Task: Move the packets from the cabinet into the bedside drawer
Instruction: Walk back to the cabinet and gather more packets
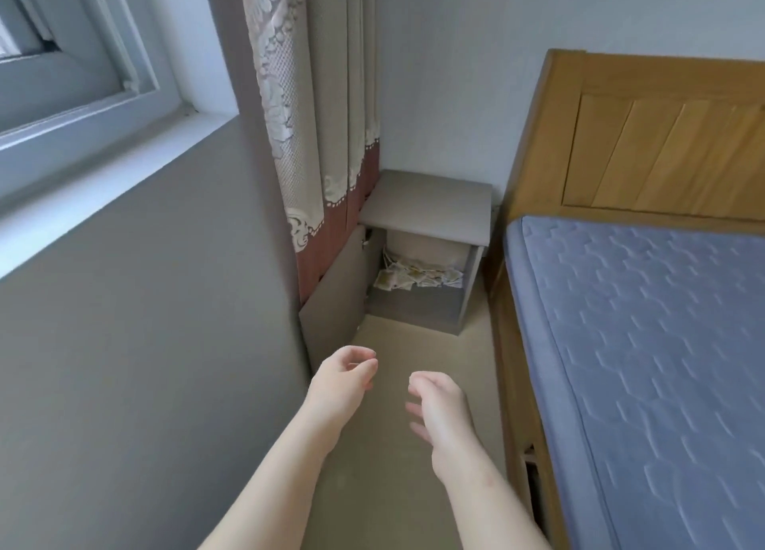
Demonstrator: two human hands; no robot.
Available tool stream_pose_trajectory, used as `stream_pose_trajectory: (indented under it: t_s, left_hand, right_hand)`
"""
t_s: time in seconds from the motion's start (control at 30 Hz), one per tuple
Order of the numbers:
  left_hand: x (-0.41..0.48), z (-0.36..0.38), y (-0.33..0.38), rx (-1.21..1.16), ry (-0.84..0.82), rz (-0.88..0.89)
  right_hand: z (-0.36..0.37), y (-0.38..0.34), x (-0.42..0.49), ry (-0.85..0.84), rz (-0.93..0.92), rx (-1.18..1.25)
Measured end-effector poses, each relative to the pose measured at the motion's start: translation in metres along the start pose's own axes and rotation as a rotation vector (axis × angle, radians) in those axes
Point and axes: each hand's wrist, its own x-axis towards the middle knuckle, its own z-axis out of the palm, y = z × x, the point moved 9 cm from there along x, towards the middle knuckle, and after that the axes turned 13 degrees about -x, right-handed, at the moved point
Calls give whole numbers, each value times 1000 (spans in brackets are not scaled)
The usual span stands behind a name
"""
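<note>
Facing one cabinet [426, 202]: left hand [343, 369], right hand [434, 400].

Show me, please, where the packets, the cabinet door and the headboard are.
packets [418, 278]: head view, middle of the pile.
cabinet door [335, 305]: head view, middle of its open panel.
headboard [662, 152]: head view, its inset wooden panel.

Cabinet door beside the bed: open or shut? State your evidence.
Open. The door stands out to the left, exposing the packets lying inside.
</note>
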Motion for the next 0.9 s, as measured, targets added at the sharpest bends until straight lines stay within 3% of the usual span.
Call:
stream_pose_trajectory:
  t_s: [0.2, 0.47, 0.9]
  left_hand:
    - [124, 61, 67, 17, 7, 34]
    - [273, 91, 94, 3, 69, -32]
    - [569, 154, 163, 198, 7, -55]
  right_hand:
    - [-40, -97, 120, 2, -51, 17]
    - [-45, -156, 263, -18, 53, -52]
    - [-38, -277, 527, 18, 88, -112]
